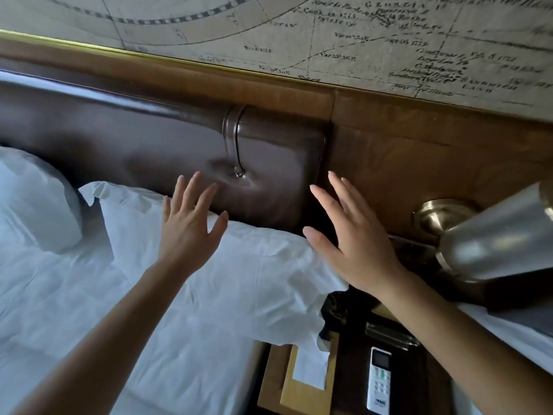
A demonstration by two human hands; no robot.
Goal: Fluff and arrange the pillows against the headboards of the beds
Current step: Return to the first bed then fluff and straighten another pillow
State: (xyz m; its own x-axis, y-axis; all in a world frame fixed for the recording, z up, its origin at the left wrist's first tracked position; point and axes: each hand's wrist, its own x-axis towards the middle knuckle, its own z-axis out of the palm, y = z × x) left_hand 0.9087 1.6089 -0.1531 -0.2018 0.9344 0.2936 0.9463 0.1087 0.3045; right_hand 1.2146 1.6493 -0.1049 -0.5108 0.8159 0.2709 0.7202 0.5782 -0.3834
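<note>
A white pillow [239, 271] lies flat at the head of the bed, its far edge against the dark brown padded headboard [149, 139]. A second white pillow [33, 199] stands at the left edge against the same headboard. My left hand [191, 223] hovers over the flat pillow's far edge, fingers spread, holding nothing. My right hand [350, 235] is raised above the pillow's right corner, fingers spread and empty. The pillowcase's loose flap hangs over the bed's right side.
A dark bedside table [434, 369] stands right of the bed with a white remote [379, 380], a tissue box [302, 375] and a brass lamp [490, 235] leaning over it. Another bed's white sheet [508, 322] shows at the right. Wood panelling and a map wallpaper rise behind.
</note>
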